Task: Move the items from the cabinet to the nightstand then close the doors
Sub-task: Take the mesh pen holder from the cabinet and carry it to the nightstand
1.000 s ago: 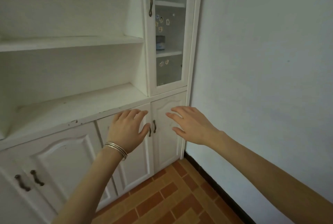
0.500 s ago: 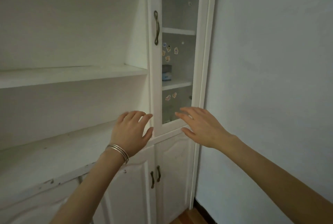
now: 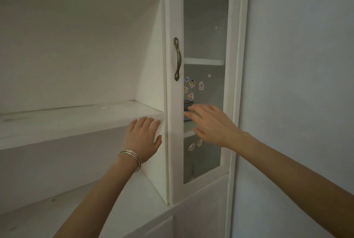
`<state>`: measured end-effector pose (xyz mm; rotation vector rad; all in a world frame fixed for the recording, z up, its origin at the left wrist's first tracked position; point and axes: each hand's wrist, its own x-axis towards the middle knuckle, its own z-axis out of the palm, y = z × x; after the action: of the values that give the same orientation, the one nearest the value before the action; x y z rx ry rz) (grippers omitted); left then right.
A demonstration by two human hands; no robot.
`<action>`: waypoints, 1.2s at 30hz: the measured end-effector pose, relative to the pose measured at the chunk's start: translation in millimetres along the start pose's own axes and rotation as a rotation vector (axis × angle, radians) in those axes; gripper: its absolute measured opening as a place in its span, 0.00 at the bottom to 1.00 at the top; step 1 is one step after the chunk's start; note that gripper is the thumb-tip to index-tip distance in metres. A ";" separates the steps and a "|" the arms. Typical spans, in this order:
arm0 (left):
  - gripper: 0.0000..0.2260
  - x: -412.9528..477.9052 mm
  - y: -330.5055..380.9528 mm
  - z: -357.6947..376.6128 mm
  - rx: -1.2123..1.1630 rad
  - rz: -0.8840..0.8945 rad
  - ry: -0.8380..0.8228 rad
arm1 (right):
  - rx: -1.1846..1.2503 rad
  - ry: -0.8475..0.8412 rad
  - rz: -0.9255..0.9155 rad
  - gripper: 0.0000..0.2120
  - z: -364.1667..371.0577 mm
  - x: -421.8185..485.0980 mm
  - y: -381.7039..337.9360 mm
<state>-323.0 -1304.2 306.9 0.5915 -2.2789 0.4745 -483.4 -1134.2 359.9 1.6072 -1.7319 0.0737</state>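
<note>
A tall white cabinet door [image 3: 175,17] with a glass pane stands shut, with a dark metal handle [image 3: 177,58] on its left stile. Behind the glass a small dark item [image 3: 188,102] rests on a shelf, partly hidden by my right hand [image 3: 211,123]. That hand is raised in front of the glass, fingers spread, holding nothing. My left hand [image 3: 142,138], with bracelets at the wrist, hovers open by the edge of the open shelf [image 3: 76,123], just left of the door frame and below the handle.
Small cartoon stickers [image 3: 192,87] dot the glass. Open white shelves fill the left. A plain white wall [image 3: 297,84] closes off the right side. The top of a lower cabinet door [image 3: 203,205] shows below the glass door.
The view has tilted up from the lower doors and floor toward the glass door. Both hands have risen to the level of the shelf and glass pane, still open.
</note>
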 end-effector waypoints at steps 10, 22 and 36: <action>0.22 59.8 -20.1 66.6 -0.015 -0.034 0.046 | -0.126 0.312 -0.069 0.24 26.1 124.6 61.2; 0.26 61.3 -26.8 87.7 0.073 0.007 0.123 | -0.481 0.382 -0.246 0.14 35.6 161.6 93.7; 0.29 60.3 -28.8 73.2 0.045 -0.025 -0.031 | -0.428 0.376 -0.232 0.13 7.6 140.1 91.2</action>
<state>-386.3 -1380.4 306.1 0.6534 -2.2922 0.5087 -555.8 -1235.7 471.5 1.3597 -1.1719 -0.0970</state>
